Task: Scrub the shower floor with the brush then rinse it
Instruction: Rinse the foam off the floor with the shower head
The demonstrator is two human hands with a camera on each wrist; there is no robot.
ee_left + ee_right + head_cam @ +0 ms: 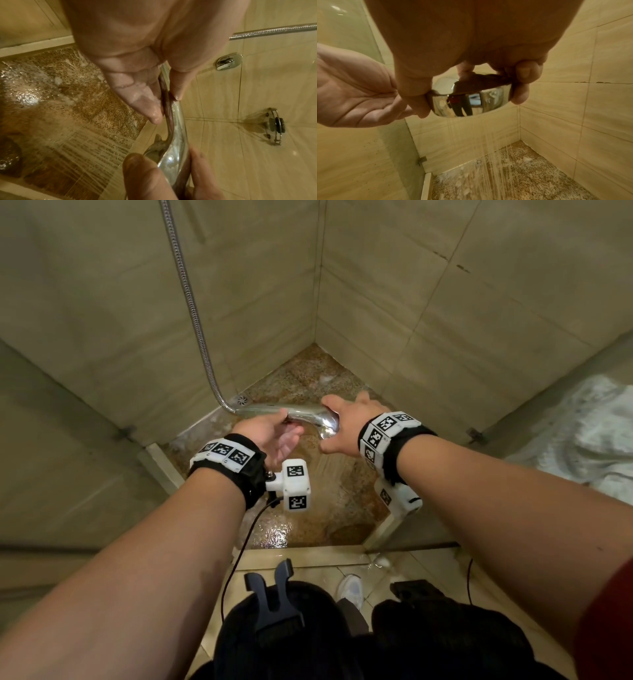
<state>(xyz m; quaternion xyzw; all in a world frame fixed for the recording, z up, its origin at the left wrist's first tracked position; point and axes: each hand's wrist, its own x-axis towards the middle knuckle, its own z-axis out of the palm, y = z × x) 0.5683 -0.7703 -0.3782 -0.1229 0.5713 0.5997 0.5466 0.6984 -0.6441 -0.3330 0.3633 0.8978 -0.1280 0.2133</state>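
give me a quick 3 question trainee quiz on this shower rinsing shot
1. True or false: water is running from the shower head onto the shower floor.
2. Which hand grips the spray end of the shower head? A) left hand B) right hand
3. Fill in: the round floor drain sits near the ____ wall, seen from the head view.

Key
1. True: streams fall from its face, and foam patches lie on the speckled floor.
2. B: its thumb and fingers clasp the spray end, while the left hand pinches the handle near the metal hose.
3. Left.
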